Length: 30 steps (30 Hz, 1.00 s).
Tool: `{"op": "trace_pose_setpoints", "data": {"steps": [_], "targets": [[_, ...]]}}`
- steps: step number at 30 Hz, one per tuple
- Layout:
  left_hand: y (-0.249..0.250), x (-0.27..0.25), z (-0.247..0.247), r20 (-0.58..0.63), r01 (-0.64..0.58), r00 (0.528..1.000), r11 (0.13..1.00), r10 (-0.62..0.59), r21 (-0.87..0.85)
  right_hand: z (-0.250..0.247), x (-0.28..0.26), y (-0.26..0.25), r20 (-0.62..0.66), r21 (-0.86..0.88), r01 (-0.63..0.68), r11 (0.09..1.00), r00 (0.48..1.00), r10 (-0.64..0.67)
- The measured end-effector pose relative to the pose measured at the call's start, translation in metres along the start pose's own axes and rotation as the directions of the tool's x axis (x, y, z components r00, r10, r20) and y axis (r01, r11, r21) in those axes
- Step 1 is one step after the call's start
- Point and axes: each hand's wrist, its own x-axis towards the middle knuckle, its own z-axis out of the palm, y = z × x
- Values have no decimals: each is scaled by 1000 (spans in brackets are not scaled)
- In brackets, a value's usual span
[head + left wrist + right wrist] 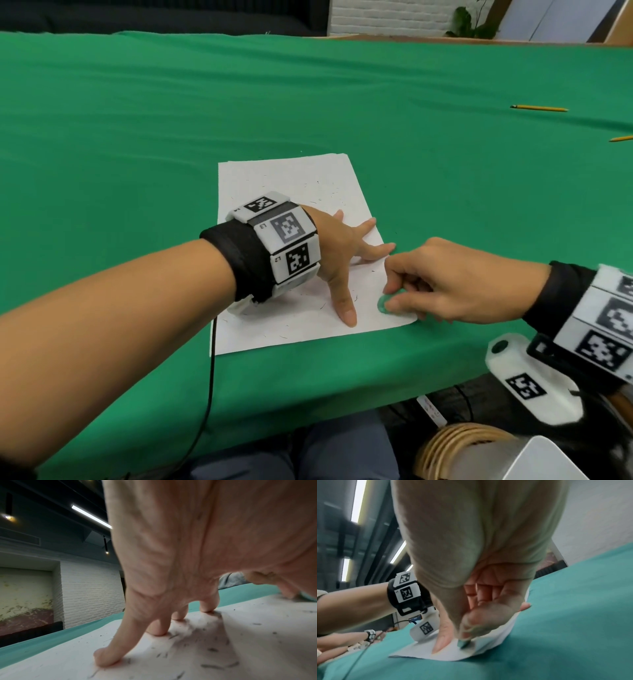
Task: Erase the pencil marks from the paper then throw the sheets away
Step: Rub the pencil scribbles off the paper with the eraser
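We keep our left hand [337, 250] spread flat, fingers pressing the paper [274, 178] onto the green cloth [137, 137], while our right hand [445, 284] pinches the green eraser [383, 304] near the sheet's near right corner, best rubbed with short, light strokes away from the holding thumb so nothing creases.

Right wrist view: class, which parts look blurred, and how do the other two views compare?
Right wrist view: the right hand and green eraser are smeared. Left wrist view: the palm of the left hand is soft, the eraser crumbs blurry. Head view: mostly sharp; the paper reads clearly.
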Motion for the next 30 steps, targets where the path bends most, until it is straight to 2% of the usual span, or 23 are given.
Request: {"op": "trace_pose_setpoints", "data": {"steps": [3, 6, 10, 14, 17, 18, 21, 25, 28, 30], "targets": [[-1, 0, 0, 2, -8, 1000, 1000, 8, -7, 0, 0, -1, -47, -36, 1, 999, 999, -3], [0, 0, 0, 1, 2, 1000, 1000, -2, 10, -2, -1, -2, 51, 13, -27, 1000, 998, 26], [-1, 0, 0, 4, -7, 1000, 1000, 7, 7, -4, 0, -1, -40, -72, -21, 997, 999, 18], [-1, 0, 1, 1, 4, 1000, 1000, -4, 3, -4, -2, -2, 77, 51, -73, 996, 995, 69], [0, -1, 0, 1, 2, 1000, 1000, -2, 7, -5, -1, 2, -24, -43, -50, 998, 999, 49], [0, -1, 0, 1, 1, 1000, 1000, -1, 5, -4, -1, 2, -21, -30, -48, 998, 999, 47], [1, -2, 0, 0, 9, 1000, 1000, -9, 1, -4, -3, 0, 80, 47, -86, 995, 993, 82], [2, -3, -1, -1, 8, 1000, 1000, -8, 14, -4, -2, 2, -11, -43, -69, 997, 998, 68], [1, -3, -1, -4, 16, 1000, 1000, -16, 20, -4, -4, -2, 92, 45, -95, 994, 992, 91], [3, -3, -1, 0, 17, 1000, 1000, -17, 26, -4, -5, 1, 62, 10, -103, 995, 993, 102]]}}
